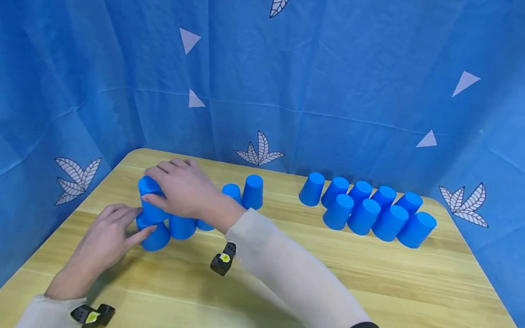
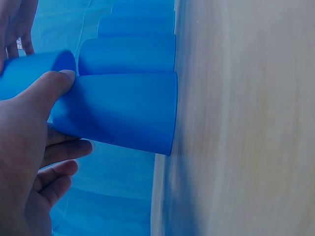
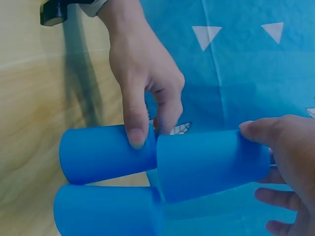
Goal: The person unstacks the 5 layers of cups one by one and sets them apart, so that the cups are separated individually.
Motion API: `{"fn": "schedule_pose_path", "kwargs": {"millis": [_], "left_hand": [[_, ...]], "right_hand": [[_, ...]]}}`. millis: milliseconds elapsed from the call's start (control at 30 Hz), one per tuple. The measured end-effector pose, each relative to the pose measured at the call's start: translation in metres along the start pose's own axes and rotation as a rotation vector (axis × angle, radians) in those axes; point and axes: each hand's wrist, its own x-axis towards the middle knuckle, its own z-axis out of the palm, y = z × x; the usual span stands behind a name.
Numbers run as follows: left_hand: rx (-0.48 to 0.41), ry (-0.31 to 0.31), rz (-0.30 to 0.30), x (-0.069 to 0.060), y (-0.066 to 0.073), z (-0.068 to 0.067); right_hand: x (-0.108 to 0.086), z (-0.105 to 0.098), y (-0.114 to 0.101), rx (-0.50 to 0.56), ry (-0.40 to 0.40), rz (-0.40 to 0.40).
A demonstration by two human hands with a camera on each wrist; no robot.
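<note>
Step, as judged: you're seating an upper cup [image 1: 151,213] over the base cup [image 1: 157,240] and its neighbour [image 1: 181,229]. Your right hand [image 1: 182,186] grips the upper cup; your left hand [image 1: 108,237] pinches the base cup. Next calls for level, gentle release. Smooth, tapered, plastic-looking, mouths down. Nine-cup cluster [image 1: 390,225] well right of base cup.

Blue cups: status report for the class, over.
Right hand grips upper cup. Left hand pinches end cup. Upper cup above base row, contact unclear. No obstruction visible.
</note>
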Motion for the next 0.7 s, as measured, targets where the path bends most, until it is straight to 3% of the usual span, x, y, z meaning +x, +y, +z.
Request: {"fn": "schedule_pose_path", "kwargs": {"millis": [200,333,433,700], "left_hand": [[-0.019,-0.008,-0.015,-0.001,0.001,-0.001],[-0.038,-0.005,-0.063,-0.001,0.002,-0.001],[-0.035,-0.020,-0.071,-0.001,0.002,-0.001],[-0.048,-0.064,-0.162,-0.001,0.004,-0.001]], "right_hand": [[-0.021,-0.005,0.009,0.065,0.058,0.006],[-0.037,-0.008,0.016,0.100,0.079,0.020],[-0.049,-0.008,0.021,0.113,0.090,0.038],[-0.084,-0.003,0.042,0.195,0.150,0.102]]}}
